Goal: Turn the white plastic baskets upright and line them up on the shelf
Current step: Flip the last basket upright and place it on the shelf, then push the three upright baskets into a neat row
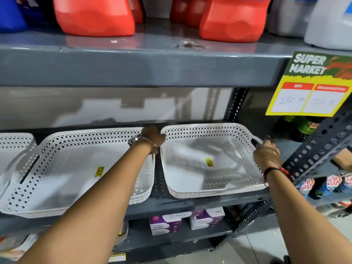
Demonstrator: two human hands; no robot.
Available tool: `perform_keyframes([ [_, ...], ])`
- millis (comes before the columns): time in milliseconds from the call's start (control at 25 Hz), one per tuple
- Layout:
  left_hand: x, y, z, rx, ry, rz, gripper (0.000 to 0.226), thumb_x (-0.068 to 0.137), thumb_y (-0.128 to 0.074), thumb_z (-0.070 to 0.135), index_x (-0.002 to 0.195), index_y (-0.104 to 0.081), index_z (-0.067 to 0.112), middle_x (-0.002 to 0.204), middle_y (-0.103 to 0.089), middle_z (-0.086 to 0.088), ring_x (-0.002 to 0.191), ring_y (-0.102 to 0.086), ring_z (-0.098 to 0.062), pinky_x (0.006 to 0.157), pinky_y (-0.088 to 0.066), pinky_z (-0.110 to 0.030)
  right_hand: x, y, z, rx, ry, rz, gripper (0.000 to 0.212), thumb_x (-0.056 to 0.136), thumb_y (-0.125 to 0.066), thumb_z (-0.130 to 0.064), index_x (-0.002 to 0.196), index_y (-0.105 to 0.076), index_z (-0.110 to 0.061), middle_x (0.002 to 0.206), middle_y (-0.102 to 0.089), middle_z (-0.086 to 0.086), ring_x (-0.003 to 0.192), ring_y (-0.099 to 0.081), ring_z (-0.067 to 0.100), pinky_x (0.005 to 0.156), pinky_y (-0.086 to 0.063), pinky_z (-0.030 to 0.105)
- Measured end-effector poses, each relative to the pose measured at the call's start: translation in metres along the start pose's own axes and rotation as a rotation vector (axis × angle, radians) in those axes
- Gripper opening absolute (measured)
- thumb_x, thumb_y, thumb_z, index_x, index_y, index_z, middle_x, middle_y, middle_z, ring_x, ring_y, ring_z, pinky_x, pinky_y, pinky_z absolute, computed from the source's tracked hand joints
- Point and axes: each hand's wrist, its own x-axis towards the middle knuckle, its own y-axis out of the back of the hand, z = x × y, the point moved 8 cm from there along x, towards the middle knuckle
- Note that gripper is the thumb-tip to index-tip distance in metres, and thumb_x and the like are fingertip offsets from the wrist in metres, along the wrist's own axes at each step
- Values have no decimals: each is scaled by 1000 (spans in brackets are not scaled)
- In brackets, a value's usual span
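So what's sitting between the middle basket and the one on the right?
In the head view, the left hand reaches into the gap between the middle basket and the right basket; nearer the front, only bare shelf shows.

On the grey metal shelf (190, 203) in the middle of the frame, three white perforated plastic baskets sit side by side, open sides up. The right basket (211, 161) lies at centre right, the middle basket (76, 172) at centre left, the far-left basket (13, 147) at the left edge. My left hand (153, 138) is between the middle and right baskets; my right hand (266, 156) is at the right basket's right handle. On the shelf above, red plastic jugs (95, 16) stand across the top. A yellow price card (312, 86) hangs at upper right. Below, purple and white boxes (165, 224) sit on a lower shelf.
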Motion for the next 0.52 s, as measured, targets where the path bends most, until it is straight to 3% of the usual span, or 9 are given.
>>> perform_keyframes([
  [40, -5, 23, 6, 94, -79, 141, 40, 93, -44, 25, 108, -62, -8, 108, -68, -23, 96, -66, -39, 91, -54, -42, -12, -4, -33, 51, 104, 20, 45, 95, -38, -15, 136, -32, 3, 141, -39, 29, 131, -37, 40, 109, -31, 42],
  [120, -22, 63, 8, 268, -205, 382, 40, 94, -41, 23, 105, -63, -8, 111, -66, -29, 104, -62, -41, 89, -50, -40, -47, -30, -104, 179, 297, -104, 52, 97, -36, -25, 141, -27, 0, 149, -32, 22, 137, -32, 33, 113, -26, 36],
  [240, -41, 119, -52, 320, -208, 611, 37, 92, -46, 17, 124, -53, 0, 127, -58, -24, 115, -55, -40, 93, -46, -44, -112, -96, -186, 226, 423, -373, 63, 96, -33, -41, 144, -23, -1, 151, -30, 19, 139, -31, 30, 113, -25, 33],
  [360, -52, 162, -143, 494, -87, 652, 56, 89, -48, 12, 141, -33, -1, 147, -37, -25, 134, -36, -37, 111, -27, -46, -155, -142, -215, 144, 409, -462, 73, 90, -37, -51, 145, -19, -6, 149, -34, 17, 131, -42, 34, 109, -36, 41],
  [440, -54, 183, -207, 579, 65, 577, 62, 92, -43, 14, 146, -19, -2, 155, -19, -22, 144, -18, -35, 117, -14, -46, -168, -152, -222, 109, 391, -395, 66, 92, -37, -44, 144, -19, -7, 148, -34, 18, 127, -46, 37, 105, -41, 44],
  [520, -58, 201, -260, 573, 185, 504, 63, 94, -41, 17, 147, -14, -2, 157, -14, -22, 145, -14, -35, 119, -14, -46, -175, -154, -225, 66, 371, -293, 56, 96, -33, -30, 144, -19, -4, 149, -32, 20, 129, -42, 39, 104, -39, 45],
])
